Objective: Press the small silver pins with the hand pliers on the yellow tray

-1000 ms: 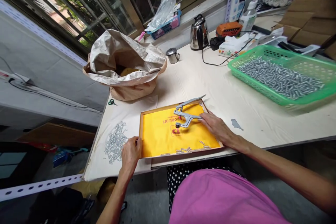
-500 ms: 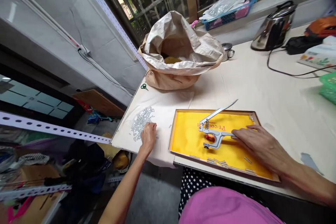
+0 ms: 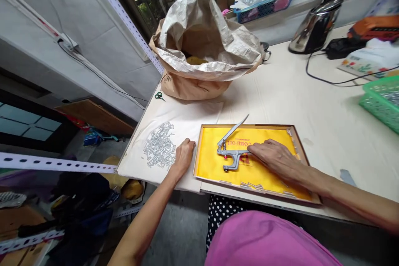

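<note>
My right hand (image 3: 279,158) is wrapped around the lower handle of grey hand pliers (image 3: 233,154), which look like snap-fastener pliers with a spring. Their upper handle stands raised and the jaws are apart. They are above a shallow cardboard tray (image 3: 197,156) lined with yellow, printed material. My left hand (image 3: 184,156) is closed in a pinch between the tray's left edge and a pile of small silvery pieces (image 3: 158,145). Whatever is between those fingertips is too small or hidden to name. Several short metal pieces (image 3: 251,185) lie along the tray's near edge.
A large open paper sack (image 3: 199,85) stands behind the pile, with green-handled scissors (image 3: 159,96) to its left. Toward the right are a metal kettle (image 3: 316,25), a black cable and a green basket (image 3: 382,102). The table's left edge runs beside the pile.
My left hand has moved right, off the pile and up to the tray's side. My right hand has brought the pliers left across the tray. The camera view has shifted too.
</note>
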{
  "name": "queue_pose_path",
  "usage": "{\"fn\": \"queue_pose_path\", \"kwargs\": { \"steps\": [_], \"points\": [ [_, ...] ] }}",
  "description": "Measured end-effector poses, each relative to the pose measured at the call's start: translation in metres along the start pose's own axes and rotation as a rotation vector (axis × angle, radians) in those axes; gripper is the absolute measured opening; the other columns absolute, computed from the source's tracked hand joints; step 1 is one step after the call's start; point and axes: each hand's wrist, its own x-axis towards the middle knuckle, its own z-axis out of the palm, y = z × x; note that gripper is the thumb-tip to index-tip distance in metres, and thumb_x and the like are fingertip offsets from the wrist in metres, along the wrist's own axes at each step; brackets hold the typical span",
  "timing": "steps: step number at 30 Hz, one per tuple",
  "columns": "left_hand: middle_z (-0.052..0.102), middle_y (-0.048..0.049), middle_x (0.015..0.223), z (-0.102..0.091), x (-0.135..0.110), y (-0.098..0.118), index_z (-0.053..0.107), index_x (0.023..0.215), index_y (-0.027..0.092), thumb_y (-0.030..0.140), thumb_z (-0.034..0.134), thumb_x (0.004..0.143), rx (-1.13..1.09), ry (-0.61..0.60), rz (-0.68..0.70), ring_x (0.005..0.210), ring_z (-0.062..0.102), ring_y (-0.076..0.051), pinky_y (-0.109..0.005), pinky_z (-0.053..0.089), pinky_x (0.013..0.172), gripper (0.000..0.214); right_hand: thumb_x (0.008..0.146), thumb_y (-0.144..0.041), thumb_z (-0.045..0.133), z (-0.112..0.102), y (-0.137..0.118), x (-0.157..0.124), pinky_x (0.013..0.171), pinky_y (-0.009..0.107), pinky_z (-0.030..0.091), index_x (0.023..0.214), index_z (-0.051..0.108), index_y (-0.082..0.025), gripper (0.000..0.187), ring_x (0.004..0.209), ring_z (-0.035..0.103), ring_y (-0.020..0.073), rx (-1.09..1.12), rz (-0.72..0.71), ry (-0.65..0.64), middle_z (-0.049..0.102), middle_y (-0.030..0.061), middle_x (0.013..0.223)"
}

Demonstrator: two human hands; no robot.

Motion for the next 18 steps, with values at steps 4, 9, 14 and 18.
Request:
{"fn": "queue_pose_path", "kwargs": {
  "steps": [4,9,14,18],
  "points": [
    [0.07,-0.0077,0.091,-0.014,-0.007,0.011,0.069,0.091,0.017,0.024,0.052,0.091,-0.383,0.163,-0.102,0.079,0.064,-0.017,-0.027,0.049,0.074,0.018,0.101,-0.014,0.03,-0.005,-0.006,0.0,0.071,0.031,0.032,0.086,0.049,-0.021,0.025,0.063,0.048,0.0146,-0.064,-0.012,-0.018,0.058,-0.0006,0.075],
    [0.066,-0.001,0.066,-0.025,-0.034,0.058,0.067,0.086,0.014,0.048,0.07,0.076,-1.099,-0.083,-0.265,0.046,0.053,-0.01,-0.022,0.042,0.046,0.035,0.1,-0.012,0.034,-0.003,-0.007,-0.001,0.071,0.032,0.03,0.092,0.052,-0.02,0.021,0.064,0.047,0.0145,-0.111,-0.005,0.018,0.061,0.0,0.078],
    [0.061,0.002,0.054,-0.003,-0.046,0.092,0.069,0.077,0.013,0.05,0.077,0.065,-1.209,-0.15,-0.34,0.045,0.053,-0.009,-0.02,0.042,0.045,0.039,0.1,-0.01,0.035,0.001,-0.012,-0.004,0.071,0.032,0.029,0.093,0.055,-0.02,0.023,0.067,0.047,0.0149,-0.16,-0.001,0.058,0.063,0.0005,0.079],
    [0.064,0.0005,0.056,0.009,-0.046,0.096,0.069,0.075,0.013,0.045,0.076,0.067,-1.178,-0.148,-0.375,0.047,0.056,-0.01,-0.021,0.046,0.049,0.034,0.101,-0.01,0.032,0.002,-0.016,-0.008,0.069,0.032,0.028,0.096,0.056,-0.02,0.027,0.067,0.047,0.0148,-0.205,0.001,0.08,0.064,0.0003,0.08]
  ]
}}
